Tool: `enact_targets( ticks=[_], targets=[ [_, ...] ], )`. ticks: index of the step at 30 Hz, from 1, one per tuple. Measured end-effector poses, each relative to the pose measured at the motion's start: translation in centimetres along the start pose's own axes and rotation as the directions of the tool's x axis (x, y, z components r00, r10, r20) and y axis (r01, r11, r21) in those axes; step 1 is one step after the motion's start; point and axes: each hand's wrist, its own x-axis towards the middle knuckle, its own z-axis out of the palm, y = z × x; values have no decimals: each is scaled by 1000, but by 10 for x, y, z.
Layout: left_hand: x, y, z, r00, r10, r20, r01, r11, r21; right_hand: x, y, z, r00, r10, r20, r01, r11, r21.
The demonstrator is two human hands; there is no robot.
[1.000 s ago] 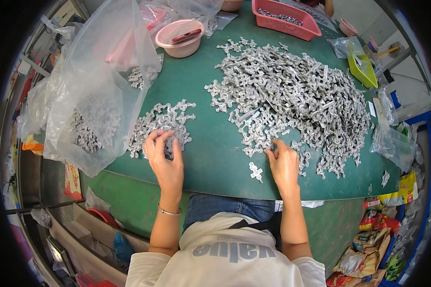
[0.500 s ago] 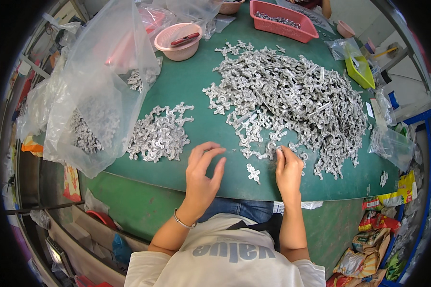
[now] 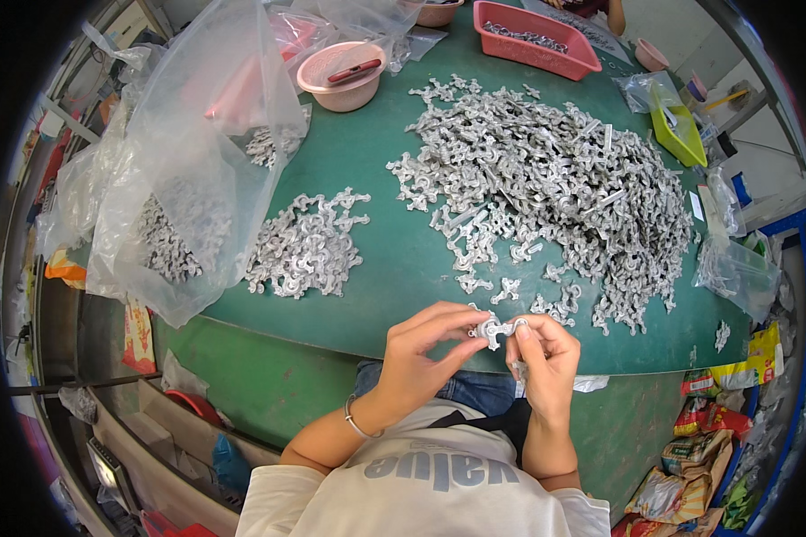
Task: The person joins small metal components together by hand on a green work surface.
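Observation:
A small silvery metal piece (image 3: 493, 331), roughly cross-shaped with rounded lobes, is held between both hands above the table's near edge. My left hand (image 3: 421, 356) pinches its left side between thumb and fingers. On its right side, the thumb and bent fingers of my right hand (image 3: 551, 356) close around the end, hiding part of it. Just beyond the hands lie a few loose metal pieces (image 3: 507, 288) of the same sort. Farther off spreads a large heap of metal pieces (image 3: 555, 192). To the left sits a smaller pile of metal pieces (image 3: 306, 249).
A large clear plastic bag (image 3: 197, 152) with more pieces stands at the left. Behind are a pink bowl (image 3: 341, 97) holding a red-handled tool (image 3: 355, 71) and a pink tray (image 3: 546, 59) of metal parts. A yellow-green basket (image 3: 679, 139) is at right. Another person's arm shows at the far edge.
My right hand has drawn back from the heap's near edge with a metal piece. My left hand has moved right and now grips that piece too. The view has shifted slightly.

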Motion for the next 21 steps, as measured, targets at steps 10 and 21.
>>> enact_targets(
  ticks=[10, 21],
  targets=[
    [-5, 10, -3, 999, -4, 51, 7, 999, -50, -10, -10, 1, 990, -140, -10, 138, 985, -106],
    [-3, -2, -14, 957, -285, -57, 271, 946, -180, 2, 4, -8, 997, -72, 32, 75, 993, -87]
  ],
)
